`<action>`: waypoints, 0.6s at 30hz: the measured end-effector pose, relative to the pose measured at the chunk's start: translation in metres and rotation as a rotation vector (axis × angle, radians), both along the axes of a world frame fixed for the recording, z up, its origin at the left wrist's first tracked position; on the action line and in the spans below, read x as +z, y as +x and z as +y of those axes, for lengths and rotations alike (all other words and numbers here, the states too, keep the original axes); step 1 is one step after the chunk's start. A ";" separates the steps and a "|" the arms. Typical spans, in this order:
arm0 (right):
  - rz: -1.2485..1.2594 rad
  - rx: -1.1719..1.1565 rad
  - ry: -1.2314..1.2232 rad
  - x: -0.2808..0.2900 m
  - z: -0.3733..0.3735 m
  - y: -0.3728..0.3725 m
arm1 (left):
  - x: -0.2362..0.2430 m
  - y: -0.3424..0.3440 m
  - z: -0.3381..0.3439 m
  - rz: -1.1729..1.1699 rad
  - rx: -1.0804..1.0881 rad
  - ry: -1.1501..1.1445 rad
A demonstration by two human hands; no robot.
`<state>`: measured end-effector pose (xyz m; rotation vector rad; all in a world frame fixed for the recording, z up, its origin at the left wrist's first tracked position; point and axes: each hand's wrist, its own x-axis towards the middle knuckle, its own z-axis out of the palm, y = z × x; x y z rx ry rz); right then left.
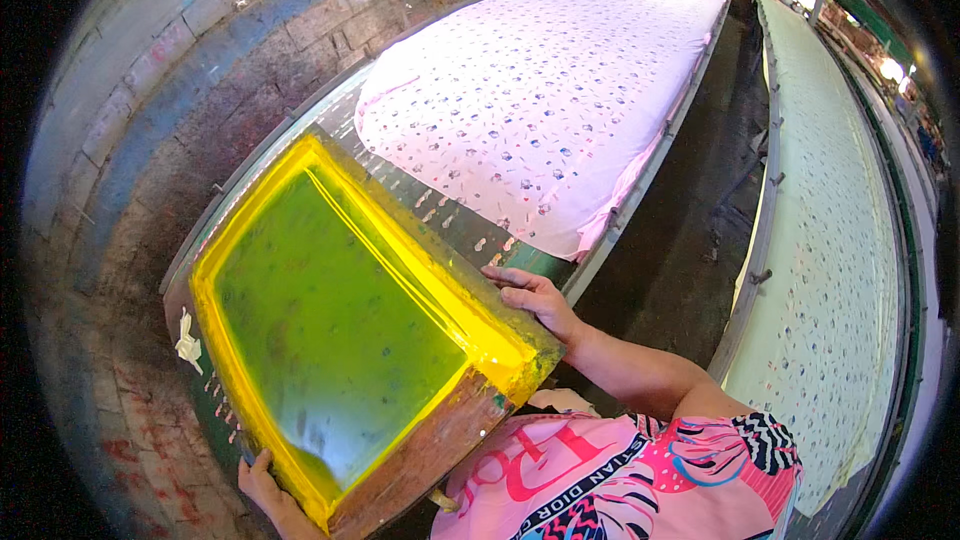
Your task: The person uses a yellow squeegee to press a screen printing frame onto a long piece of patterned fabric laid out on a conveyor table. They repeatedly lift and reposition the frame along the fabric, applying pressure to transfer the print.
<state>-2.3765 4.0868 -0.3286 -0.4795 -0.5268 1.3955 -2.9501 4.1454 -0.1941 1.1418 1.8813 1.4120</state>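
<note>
1. The left hand (268,492) clamps the near left corner of the large wooden printing frame with its yellow-green mesh screen (340,340); its fingers are mostly hidden.
2. The frame lies on the long worktop (440,205), looking stiff and bulky, best held at opposite edges.
3. The right hand (535,298) grips the frame's right edge.

- Textile screen-printing workshop.
- Long bench (640,190) runs far back, pink printed cloth (540,90) stretched flat on it.
- Second long bench (760,240) alongside, pale printed cloth (830,240) on it.
- Wooden-framed printing screen (340,330), yellow-green mesh, at the near end.
- Rough brick wall (150,120); dark aisle (700,220) between benches.
</note>
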 end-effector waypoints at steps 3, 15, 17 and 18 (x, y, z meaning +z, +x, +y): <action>-0.007 0.013 0.034 -0.003 0.011 0.019 | 0.011 0.033 0.009 -0.017 0.041 0.012; -0.512 -0.105 0.042 0.023 0.060 0.151 | -0.031 0.126 0.099 -0.190 -0.056 0.041; -0.514 -0.044 -0.023 0.028 0.074 0.182 | -0.027 0.155 0.112 -0.170 -0.079 0.050; -0.513 -0.044 -0.035 0.031 0.081 0.197 | -0.036 0.175 0.124 -0.174 0.013 0.040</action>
